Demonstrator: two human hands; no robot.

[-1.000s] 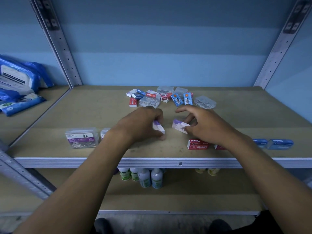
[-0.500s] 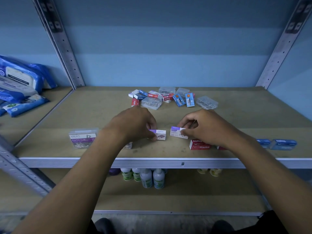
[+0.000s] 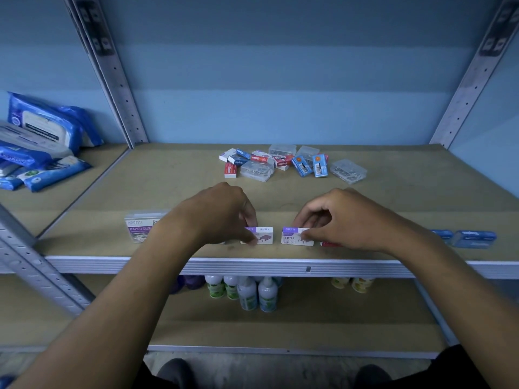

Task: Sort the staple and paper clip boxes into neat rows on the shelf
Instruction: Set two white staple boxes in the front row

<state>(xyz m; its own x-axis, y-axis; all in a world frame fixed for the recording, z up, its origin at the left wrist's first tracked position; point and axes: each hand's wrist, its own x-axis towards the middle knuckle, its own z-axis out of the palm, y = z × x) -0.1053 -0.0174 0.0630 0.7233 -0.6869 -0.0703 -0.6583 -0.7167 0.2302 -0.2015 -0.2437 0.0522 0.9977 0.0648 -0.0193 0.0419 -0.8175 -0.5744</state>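
Near the front edge of the wooden shelf (image 3: 393, 197), my left hand (image 3: 222, 211) pinches a small white-and-purple staple box (image 3: 262, 235) that rests on the board. My right hand (image 3: 345, 217) grips a second white-and-purple staple box (image 3: 293, 237) just to its right, also touching the shelf. A clear paper clip box (image 3: 139, 228) with a purple label stands at the front left, partly behind my left wrist. A red staple box (image 3: 327, 243) peeks out under my right hand. Two blue boxes (image 3: 471, 239) lie at the front right.
A loose heap of red, blue and white staple boxes and clear clip cases (image 3: 292, 164) lies at the back middle. Blue wipe packs (image 3: 42, 136) fill the neighbouring shelf on the left. Small bottles (image 3: 252, 293) stand on the shelf below. Metal uprights (image 3: 112, 71) flank the bay.
Both hands have drawn the two purple-topped boxes toward the front edge and set them down flat, side by side in line with the front row.
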